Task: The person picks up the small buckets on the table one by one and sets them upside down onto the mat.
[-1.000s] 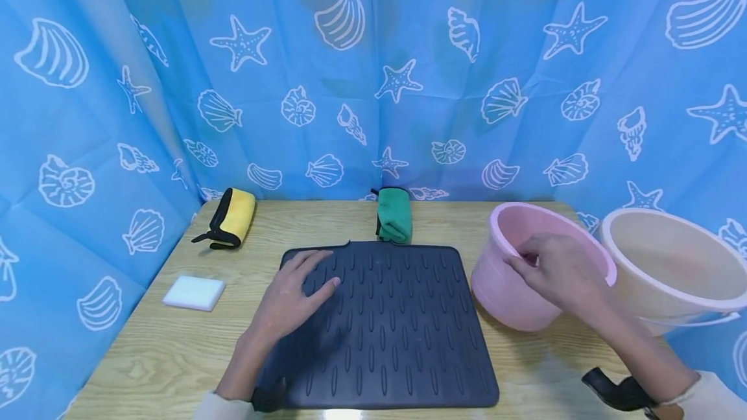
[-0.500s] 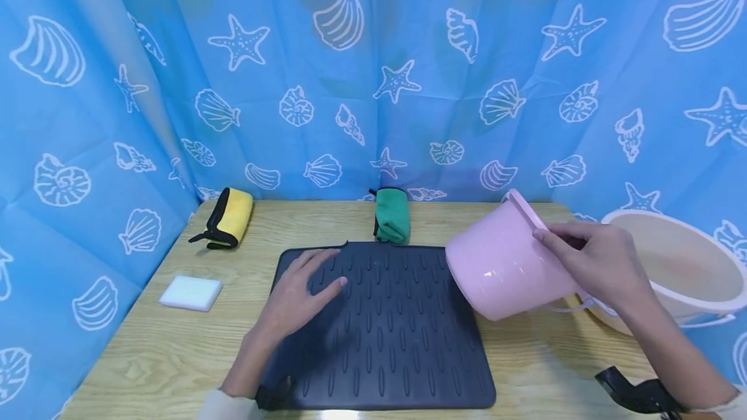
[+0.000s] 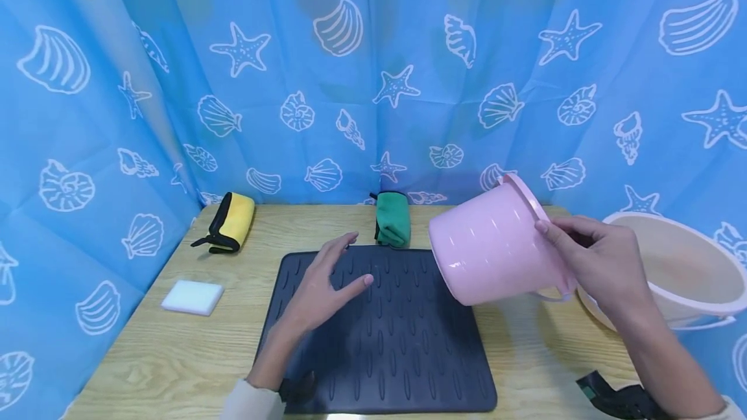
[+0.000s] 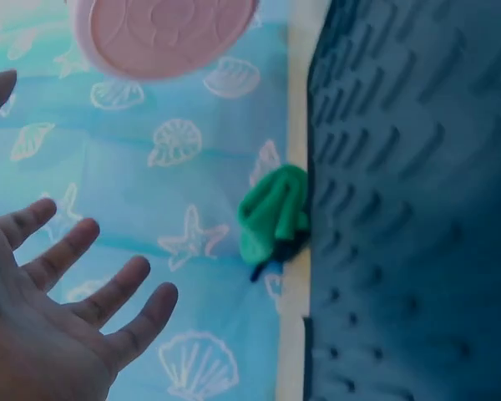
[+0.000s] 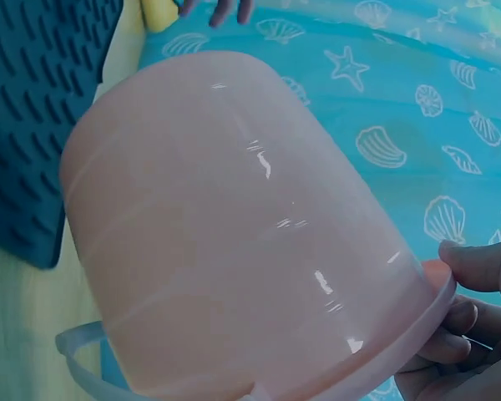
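Observation:
My right hand [image 3: 607, 258] pinches the rim of a pink bucket [image 3: 496, 245], thumb outside and fingers inside the rim. The bucket is tipped on its side in the air, its base towards the left and its mouth facing right. Its loose handle [image 5: 83, 363] hangs below, as the right wrist view shows. Spread and holding nothing, my left hand [image 3: 321, 290] hovers over the black ridged mat [image 3: 385, 336]. In the left wrist view the bucket's round base [image 4: 167, 33] appears above the spread fingers [image 4: 117, 292]. The bucket's inside is hidden.
A larger cream bucket [image 3: 659, 245] stands behind the right hand. A rolled green cloth [image 3: 393, 219] lies behind the mat. On the left are a folded yellow cloth [image 3: 236, 220] and a white sponge [image 3: 192, 297]. A blue shell-print curtain [image 3: 350, 83] encloses the wooden table [image 3: 152, 361].
The right hand has lifted the pink bucket from beside the cream one, tipped it over and carried it left towards the mat. The left hand has moved slightly right, fingers spread.

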Action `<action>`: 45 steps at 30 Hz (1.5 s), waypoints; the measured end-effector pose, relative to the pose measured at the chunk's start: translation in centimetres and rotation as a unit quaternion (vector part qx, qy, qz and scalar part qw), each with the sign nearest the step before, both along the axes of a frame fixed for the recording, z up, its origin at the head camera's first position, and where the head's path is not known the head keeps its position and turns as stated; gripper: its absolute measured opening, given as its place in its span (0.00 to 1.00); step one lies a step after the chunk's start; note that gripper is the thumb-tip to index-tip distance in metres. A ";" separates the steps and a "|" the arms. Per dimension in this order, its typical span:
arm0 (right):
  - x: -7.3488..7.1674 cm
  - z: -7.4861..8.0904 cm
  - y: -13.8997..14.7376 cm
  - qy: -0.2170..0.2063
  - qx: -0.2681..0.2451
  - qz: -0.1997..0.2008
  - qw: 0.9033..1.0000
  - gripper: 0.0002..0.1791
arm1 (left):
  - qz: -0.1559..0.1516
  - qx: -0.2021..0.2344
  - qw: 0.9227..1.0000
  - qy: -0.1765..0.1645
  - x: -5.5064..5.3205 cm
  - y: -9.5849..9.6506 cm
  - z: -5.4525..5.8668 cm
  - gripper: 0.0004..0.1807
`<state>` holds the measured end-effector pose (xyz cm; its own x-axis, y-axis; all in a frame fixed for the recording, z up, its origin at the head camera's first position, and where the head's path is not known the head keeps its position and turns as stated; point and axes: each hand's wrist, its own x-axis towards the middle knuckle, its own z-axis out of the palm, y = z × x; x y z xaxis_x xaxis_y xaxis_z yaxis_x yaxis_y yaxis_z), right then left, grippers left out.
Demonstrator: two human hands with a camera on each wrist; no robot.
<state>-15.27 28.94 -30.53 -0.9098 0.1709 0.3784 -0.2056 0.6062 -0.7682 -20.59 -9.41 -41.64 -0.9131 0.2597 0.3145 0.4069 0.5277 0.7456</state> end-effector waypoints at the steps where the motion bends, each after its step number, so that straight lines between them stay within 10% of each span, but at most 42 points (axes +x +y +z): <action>1: 0.0 -0.1 -0.2 0.001 -0.016 0.000 1.000 0.22 | -0.006 0.009 1.000 -0.003 -0.1 0.4 0.1 0.43; 15: -0.1 -1.8 -2.8 0.042 -0.163 0.015 0.986 0.18 | -0.073 0.139 0.986 -0.049 -1.1 4.6 0.9 0.51; 23: -0.3 -3.0 -4.5 0.085 -0.304 0.066 0.947 0.13 | -0.098 0.178 0.977 -0.070 -1.5 5.8 0.5 0.58; 34: -0.6 -3.8 -6.8 0.092 -0.362 0.089 0.923 0.12 | -0.113 0.251 0.955 -0.108 -1.5 6.1 0.0 0.58; 39: -0.7 -3.9 -7.3 0.067 -0.337 0.080 0.936 0.13 | -0.104 0.285 0.947 -0.101 -1.3 5.8 0.2 0.56; 45: -0.5 -3.9 -7.2 0.007 -0.165 0.072 0.984 0.18 | -0.103 0.311 0.941 -0.085 -1.1 4.4 0.1 0.55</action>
<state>-15.73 21.75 -34.42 -0.9284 0.1561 0.3373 -0.2836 0.2888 -0.9144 -21.65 -5.00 -41.57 -0.9149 0.2503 0.3168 0.2987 -0.1085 0.9482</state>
